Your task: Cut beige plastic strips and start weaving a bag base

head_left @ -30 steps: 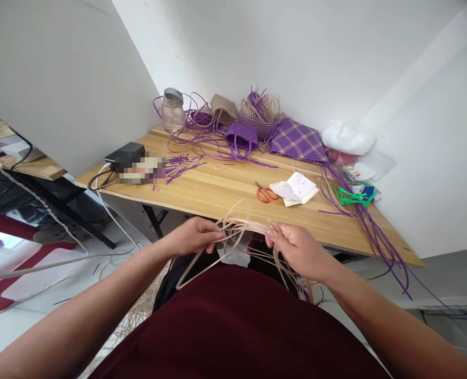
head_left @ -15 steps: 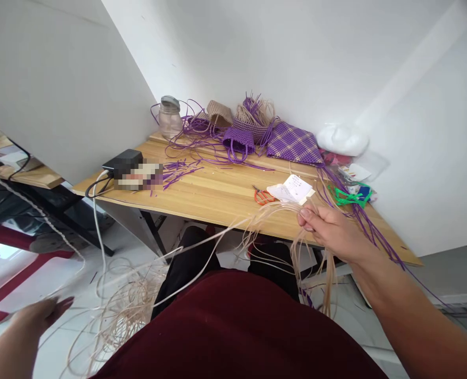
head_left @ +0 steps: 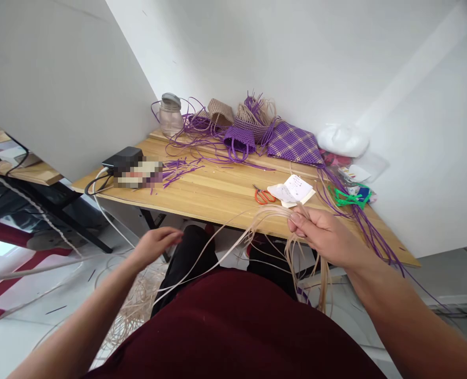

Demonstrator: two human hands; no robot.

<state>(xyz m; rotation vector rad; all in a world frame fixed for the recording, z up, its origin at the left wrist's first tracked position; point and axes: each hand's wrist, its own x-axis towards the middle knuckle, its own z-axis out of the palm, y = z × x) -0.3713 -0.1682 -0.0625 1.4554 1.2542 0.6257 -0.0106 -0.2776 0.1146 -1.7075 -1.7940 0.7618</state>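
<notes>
In my right hand a bundle of long beige weaving strands is gripped, its fingers closed over the front edge of the table. The strands arch left toward my lap, and others hang below the hand. My left hand hovers left of the table's front edge with its fingers stretched out and no strand visible in them. A heap of loose beige strands lies on the floor beneath my left arm. Orange-handled scissors and an open notebook with writing lie just beyond my right hand.
Along the back of the wooden table stand a glass jar, a small purple basket, a beige basket and a purple checked woven piece. Purple offcuts lie at left. Purple strands trail off the right edge.
My left hand has come up and right from the lower left, closer to the table. My right hand has shifted slightly left, keeping hold of the beige strands.
</notes>
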